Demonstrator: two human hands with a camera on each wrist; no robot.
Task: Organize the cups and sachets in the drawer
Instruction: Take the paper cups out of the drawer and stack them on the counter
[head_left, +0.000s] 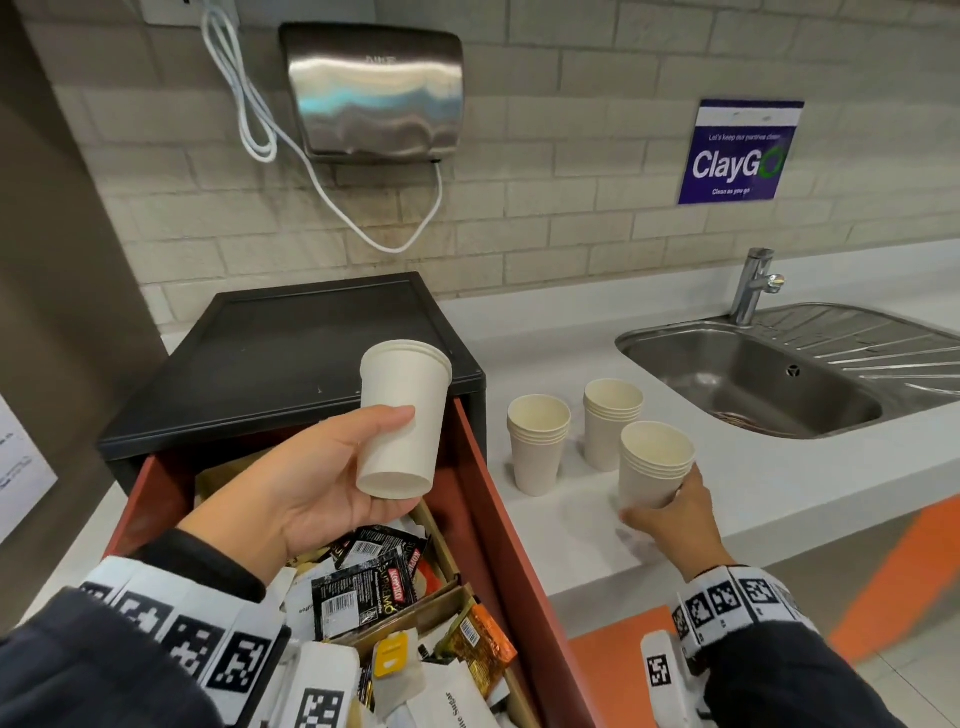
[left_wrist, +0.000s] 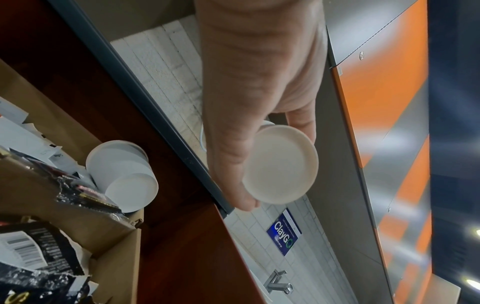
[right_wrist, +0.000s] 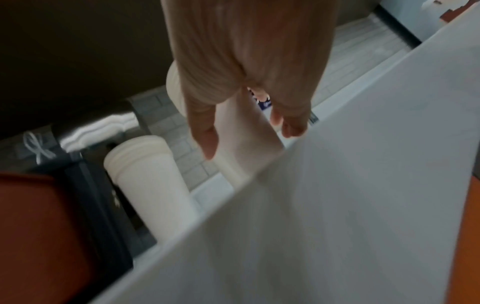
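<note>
My left hand (head_left: 358, 467) holds a stack of white paper cups (head_left: 402, 421) tilted above the open red drawer (head_left: 498, 519); the stack's base (left_wrist: 280, 166) faces the left wrist view. Another cup stack (left_wrist: 122, 172) lies on its side inside the drawer, beside mixed sachets (head_left: 358, 592). On the white counter (head_left: 753, 467) my right hand (head_left: 660, 501) grips the lower part of an upright cup stack (head_left: 655, 465), with the thumb on one side and fingers (right_wrist: 291, 123) on the other. Two more upright stacks (head_left: 538, 444) (head_left: 610, 428) stand just behind it.
The drawer slides out of a black cabinet (head_left: 291, 364) on the counter. A steel sink (head_left: 769, 384) with a tap (head_left: 753, 286) lies to the right. Cardboard dividers (left_wrist: 111, 236) split the drawer. A hand dryer (head_left: 374, 93) hangs on the tiled wall.
</note>
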